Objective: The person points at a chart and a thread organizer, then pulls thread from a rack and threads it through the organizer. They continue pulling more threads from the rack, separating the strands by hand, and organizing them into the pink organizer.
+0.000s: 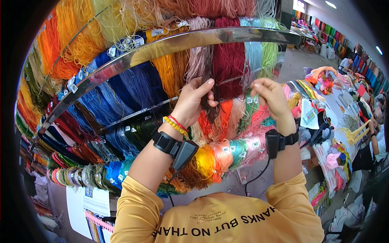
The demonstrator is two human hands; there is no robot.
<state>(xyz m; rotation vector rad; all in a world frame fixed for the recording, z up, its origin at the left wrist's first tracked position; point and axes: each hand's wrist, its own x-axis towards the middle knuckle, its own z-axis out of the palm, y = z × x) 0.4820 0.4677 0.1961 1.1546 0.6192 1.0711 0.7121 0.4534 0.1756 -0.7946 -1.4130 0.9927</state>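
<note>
My left hand (193, 99) is closed around a thin hank of dark brown thread (211, 112), which hangs among the skeins on the rack. Right beside it is a thick maroon skein (229, 60), with a pale pink skein (198, 60) on its other side. My right hand (270, 95) is raised to the right of the maroon skein, its fingertips pinched together. Whatever it may hold is too fine to see. Light blue (253, 56) and pale green (269, 56) skeins hang just behind that hand.
A curved metal bar (170, 43) crosses in front of the upper skeins. Lower rows hold blue skeins (135, 85) and yellow thread (202, 162). To the right, a table (324, 143) carries yarn bundles, and a person (379, 141) in a light top handles pale yellow yarn (356, 133).
</note>
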